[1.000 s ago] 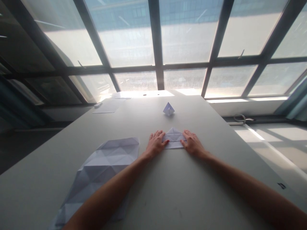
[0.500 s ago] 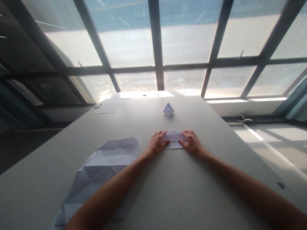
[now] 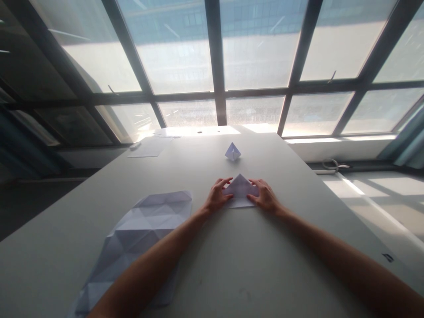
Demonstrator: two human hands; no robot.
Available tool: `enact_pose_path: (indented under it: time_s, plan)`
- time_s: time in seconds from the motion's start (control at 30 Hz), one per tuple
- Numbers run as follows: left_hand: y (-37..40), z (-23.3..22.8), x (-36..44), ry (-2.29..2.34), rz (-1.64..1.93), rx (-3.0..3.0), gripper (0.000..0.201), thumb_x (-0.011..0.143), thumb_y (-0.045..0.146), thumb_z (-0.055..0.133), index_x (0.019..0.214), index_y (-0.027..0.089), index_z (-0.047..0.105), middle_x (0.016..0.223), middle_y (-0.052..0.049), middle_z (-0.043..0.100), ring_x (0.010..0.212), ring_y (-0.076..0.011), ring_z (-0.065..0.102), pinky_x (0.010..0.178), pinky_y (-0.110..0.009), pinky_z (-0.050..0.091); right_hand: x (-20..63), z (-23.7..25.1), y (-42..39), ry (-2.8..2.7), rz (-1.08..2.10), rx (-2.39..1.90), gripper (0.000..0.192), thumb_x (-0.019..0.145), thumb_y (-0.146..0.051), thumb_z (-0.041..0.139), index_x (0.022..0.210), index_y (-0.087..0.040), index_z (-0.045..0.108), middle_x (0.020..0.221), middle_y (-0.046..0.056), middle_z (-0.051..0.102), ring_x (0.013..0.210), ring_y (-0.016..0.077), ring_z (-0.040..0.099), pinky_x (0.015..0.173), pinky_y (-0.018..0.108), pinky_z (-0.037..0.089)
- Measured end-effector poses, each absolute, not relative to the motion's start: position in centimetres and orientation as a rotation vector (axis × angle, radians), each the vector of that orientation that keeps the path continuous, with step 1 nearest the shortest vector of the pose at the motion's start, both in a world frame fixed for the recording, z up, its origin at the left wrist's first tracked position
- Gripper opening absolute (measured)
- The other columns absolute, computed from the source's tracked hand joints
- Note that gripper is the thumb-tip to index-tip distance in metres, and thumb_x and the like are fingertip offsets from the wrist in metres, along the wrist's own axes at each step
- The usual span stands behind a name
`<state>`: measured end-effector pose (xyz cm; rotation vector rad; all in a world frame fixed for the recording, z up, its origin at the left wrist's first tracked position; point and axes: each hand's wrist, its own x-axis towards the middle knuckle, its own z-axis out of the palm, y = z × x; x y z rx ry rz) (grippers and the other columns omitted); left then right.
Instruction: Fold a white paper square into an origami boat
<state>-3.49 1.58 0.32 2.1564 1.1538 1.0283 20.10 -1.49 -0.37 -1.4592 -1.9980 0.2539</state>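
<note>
We saw both hands on one small white folded paper [image 3: 240, 191] lying on the grey worktop [image 3: 232, 265], about the middle of it and a little towards the window. The left hand [image 3: 217, 197] pinched the paper's left corner, fingers curled, thumb at the edge. The right hand [image 3: 265, 196] pressed and gripped the right corner in the same way. So both hands were holding the paper, neither spread wide.

The piece showed a triangular peak pointing away from us, with a flat strip along the near edge under it. We judged the fold as partway done: the triangle was formed and creased, the bottom band looked only partly turned, and the shape was flat on the worktop, not opened out. Whether the underside was folded we could not tell.

A finished-looking small paper model [image 3: 233, 151] stood farther off, well apart from the hands, upright with a pointed top. We judged it as an earlier completed piece of the same kind, so one done, one in hand.

Counts:
- small folded paper in hand: one
- standing paper model: one
- large creased sheet [image 3: 139, 238] at near left, lying flat, partly under the left forearm: one
- flat sheets [image 3: 147, 149] at the far left edge: at least two, too small to count exactly
- hands: two, both the person's own
- no other people in view
</note>
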Motion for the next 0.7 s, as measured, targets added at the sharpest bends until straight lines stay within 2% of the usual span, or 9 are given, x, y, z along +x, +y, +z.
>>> enact_pose_path:
  time_s: [0.1, 0.17, 0.3, 0.43, 0.57, 0.7]
  plan:
    - [1.5, 0.6, -3.4, 1.187, 1.068, 2.152, 0.071, 0.073, 0.018, 0.073, 0.138, 0.026, 0.045, 0.120, -0.004, 0.059, 0.081, -0.0128, 0.062, 0.077, -0.027, 0.054, 20.2, -0.6, -1.1, -1.900, 0.274, -1.508, 0.056, 0.080, -0.031, 0.064, 0.132, -0.020, 0.050, 0.113, 0.009, 0.064, 0.106, 0.0248, 0.056, 0.093, 0.037, 0.039]
    - [1.4, 1.0, -3.4, 1.216, 1.063, 2.186, 0.073, 0.075, 0.018, 0.072, 0.141, 0.026, 0.041, 0.115, -0.002, 0.063, 0.078, -0.0120, 0.062, 0.077, -0.026, 0.053, 20.3, -0.7, -1.0, -1.862, 0.264, -1.538, 0.047, 0.083, -0.031, 0.061, 0.128, -0.021, 0.054, 0.107, 0.008, 0.067, 0.103, 0.0246, 0.058, 0.093, 0.038, 0.038]
    - [0.8, 2.0, -3.6, 1.392, 1.051, 2.330, 0.057, 0.083, 0.025, 0.067, 0.137, 0.026, 0.048, 0.096, 0.001, 0.070, 0.083, -0.0159, 0.065, 0.083, -0.030, 0.050, 20.3, -0.2, -1.2, -1.892, 0.125, -1.489, 0.024, 0.091, -0.034, 0.050, 0.102, -0.022, 0.067, 0.100, 0.007, 0.069, 0.101, 0.0245, 0.058, 0.093, 0.038, 0.035]
    - [-0.4, 3.1, -3.8, 1.449, 1.137, 2.552, 0.024, 0.094, 0.031, 0.053, 0.114, 0.027, 0.066, 0.099, -0.003, 0.070, 0.096, -0.0193, 0.062, 0.095, -0.037, 0.041, 20.2, 0.8, -2.1, -1.913, -0.040, -1.388, 0.028, 0.096, -0.035, 0.041, 0.091, -0.023, 0.067, 0.103, 0.006, 0.069, 0.108, 0.0240, 0.055, 0.101, 0.040, 0.026]
    - [-0.9, 3.6, -3.7, 1.387, 1.097, 2.670, 0.023, 0.096, 0.030, 0.048, 0.101, 0.027, 0.070, 0.106, -0.004, 0.068, 0.103, -0.0196, 0.059, 0.099, -0.039, 0.037, 20.3, 1.1, -2.4, -1.900, -0.043, -1.338, 0.029, 0.097, -0.034, 0.039, 0.089, -0.025, 0.065, 0.104, 0.003, 0.069, 0.111, 0.0227, 0.053, 0.104, 0.040, 0.021]
    - [-0.6, 3.2, -3.4, 1.334, 0.928, 2.667, 0.028, 0.098, 0.034, 0.043, 0.097, 0.024, 0.069, 0.098, -0.004, 0.070, 0.094, -0.0201, 0.062, 0.092, -0.036, 0.040, 20.4, 0.6, -1.8, -1.946, 0.049, -1.335, 0.030, 0.096, -0.035, 0.040, 0.088, -0.022, 0.065, 0.095, 0.006, 0.070, 0.101, 0.0227, 0.057, 0.098, 0.038, 0.026]
